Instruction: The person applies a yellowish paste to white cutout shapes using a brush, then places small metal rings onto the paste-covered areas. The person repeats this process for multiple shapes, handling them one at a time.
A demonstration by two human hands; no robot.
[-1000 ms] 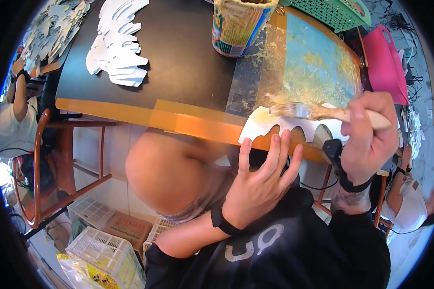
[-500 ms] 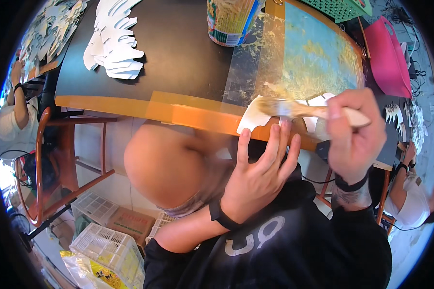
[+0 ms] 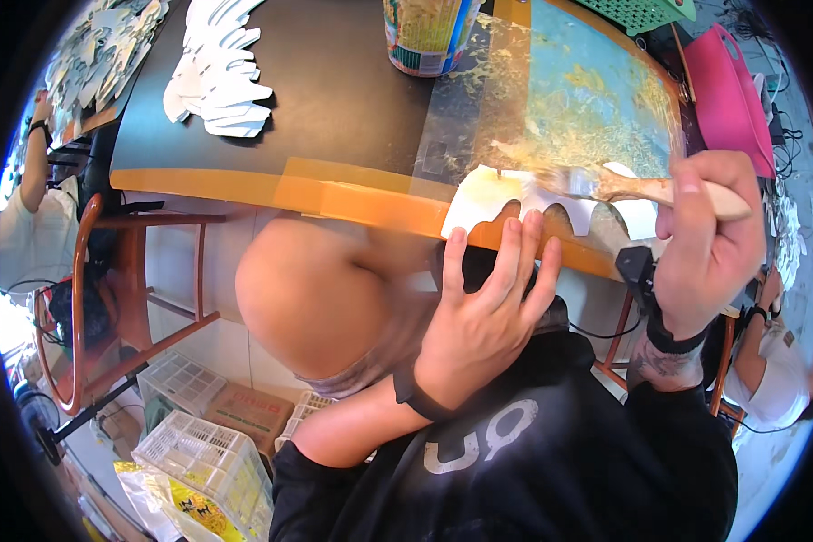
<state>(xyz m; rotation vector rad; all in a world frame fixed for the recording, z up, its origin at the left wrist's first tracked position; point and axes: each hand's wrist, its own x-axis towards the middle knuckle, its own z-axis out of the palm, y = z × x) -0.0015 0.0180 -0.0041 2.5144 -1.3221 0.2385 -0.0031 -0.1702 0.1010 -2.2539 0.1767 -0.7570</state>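
"Talk me through your view."
"On my feed, the left hand (image 3: pixel 481 325) is back-up, fingers (image 3: pixel 507 260) fanned and pointing away from the body; the left forearm (image 3: pixel 357 428) slants in from lower left."
"And the other side?"
"I see the right hand (image 3: pixel 709 257) curled into a grip, the inked right forearm (image 3: pixel 667 363) steep beneath it."

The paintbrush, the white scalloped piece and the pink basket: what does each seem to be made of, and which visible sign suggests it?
Paintbrush: probably a wooden handle, being pale tan; its silvery band suggests metal.
White scalloped piece: paper or card, unclear which; it looks thin and matt.
Pink basket: likely smooth plastic, given its even, bright colour.
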